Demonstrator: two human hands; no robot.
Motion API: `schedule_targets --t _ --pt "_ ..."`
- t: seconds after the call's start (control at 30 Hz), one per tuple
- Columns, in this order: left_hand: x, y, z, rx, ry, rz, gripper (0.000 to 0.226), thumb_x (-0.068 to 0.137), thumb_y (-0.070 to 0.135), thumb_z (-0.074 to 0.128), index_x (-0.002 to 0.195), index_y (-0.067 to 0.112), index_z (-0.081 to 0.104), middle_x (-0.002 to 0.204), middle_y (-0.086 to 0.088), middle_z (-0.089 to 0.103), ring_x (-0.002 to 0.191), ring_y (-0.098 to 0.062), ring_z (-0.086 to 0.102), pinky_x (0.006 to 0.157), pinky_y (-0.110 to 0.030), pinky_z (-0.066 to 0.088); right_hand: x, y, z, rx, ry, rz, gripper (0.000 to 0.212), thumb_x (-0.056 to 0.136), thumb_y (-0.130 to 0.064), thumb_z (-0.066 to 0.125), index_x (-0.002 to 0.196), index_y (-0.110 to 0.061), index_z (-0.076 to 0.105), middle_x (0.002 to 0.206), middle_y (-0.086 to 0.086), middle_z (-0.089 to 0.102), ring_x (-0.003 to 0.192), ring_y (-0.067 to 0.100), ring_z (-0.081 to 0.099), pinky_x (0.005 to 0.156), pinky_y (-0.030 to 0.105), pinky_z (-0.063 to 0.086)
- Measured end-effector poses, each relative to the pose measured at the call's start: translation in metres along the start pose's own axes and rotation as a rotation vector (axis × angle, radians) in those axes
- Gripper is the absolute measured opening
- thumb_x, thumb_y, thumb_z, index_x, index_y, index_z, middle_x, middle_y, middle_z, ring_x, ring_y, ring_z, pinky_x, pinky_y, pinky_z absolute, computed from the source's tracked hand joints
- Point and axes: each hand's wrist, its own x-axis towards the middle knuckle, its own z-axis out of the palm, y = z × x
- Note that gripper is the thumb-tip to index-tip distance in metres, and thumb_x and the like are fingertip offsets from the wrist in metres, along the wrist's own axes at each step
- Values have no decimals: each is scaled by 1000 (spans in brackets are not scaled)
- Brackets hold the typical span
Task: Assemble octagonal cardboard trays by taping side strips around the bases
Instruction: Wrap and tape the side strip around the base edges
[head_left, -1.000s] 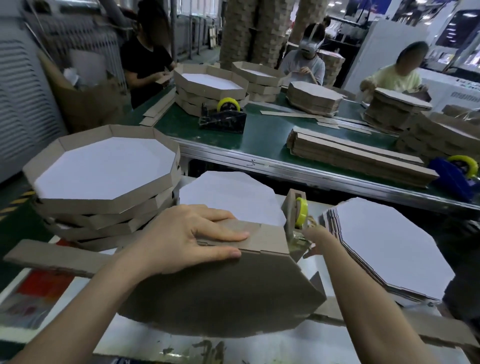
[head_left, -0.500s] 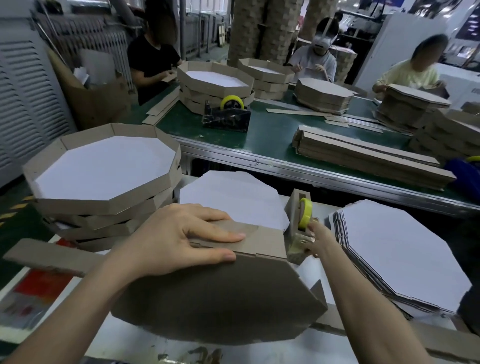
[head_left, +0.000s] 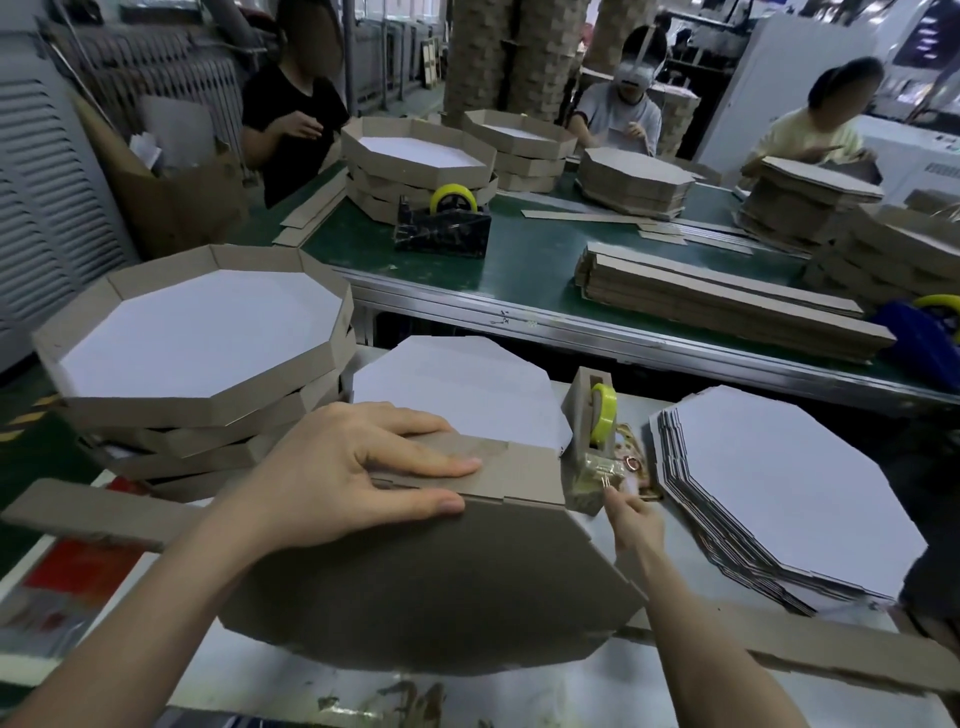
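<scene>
Change over the last second: right hand (head_left: 632, 522) is off the tape roll (head_left: 603, 410) and now sits lower and nearer the body, just in front of the tape dispenser (head_left: 584, 447). Its fingertips (head_left: 612, 498) are pinched together on what looks like the free end of the tape (head_left: 602, 470). The film is clear and glossy, so the grip itself is hard to confirm. My read: a length is being drawn off for the next joint, and I can't tell if it's cut yet. Left hand (head_left: 353, 470) hasn't shifted: fingers straight and flat on the side strip (head_left: 524, 465), thumb on the brown back of the base (head_left: 415, 587), clamping strip to the top edge. Nothing is curled round it, just pressure. Base stands tilted on the white table (head_left: 249, 680), brown side to the camera, top right corner just beside the dispenser. The strip covers the top edge, with a seam near the left fingertips. Left forearm comes in from lower left with the wrist roughly straight; right forearm runs up from lower right, hand angled toward the dispenser. Finished trays (head_left: 197, 332) are stacked at left, blank bases (head_left: 779, 493) at right. This tray looks early-to-mid: strip shows only on the top edge, and the far sides are hidden behind the base.
</scene>
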Motion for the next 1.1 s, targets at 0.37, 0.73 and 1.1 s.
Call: schedule_targets --t 0.37,0.73,1.1 --pt "-5 -2 -1 82 14 45 32 78 67 55 109 62 60 116 42 53 108 7 56 90 -26 48 -3 12 -13 -157 -81 -13 26 94 -13 66 106 9 68 102 14 70 93 26 65 82 36 54" --pt "-6 -11 1 34 50 43 33 80 59 63 113 52 64 129 19 59 118 0 52 100 -32 45 -106 -166 17 -285 -394 -396 66 89 -12 72 139 -38 39 65 -8 72 51 10 48 50 23 42" --pt "-28 -13 7 147 60 37 68 79 72 53 139 42 41 128 13 58 112 -5 49 93 -31 45 -265 -192 17 281 -779 -79 18 93 2 50 107 -2 62 101 9 71 34 2 30 33 9 24"
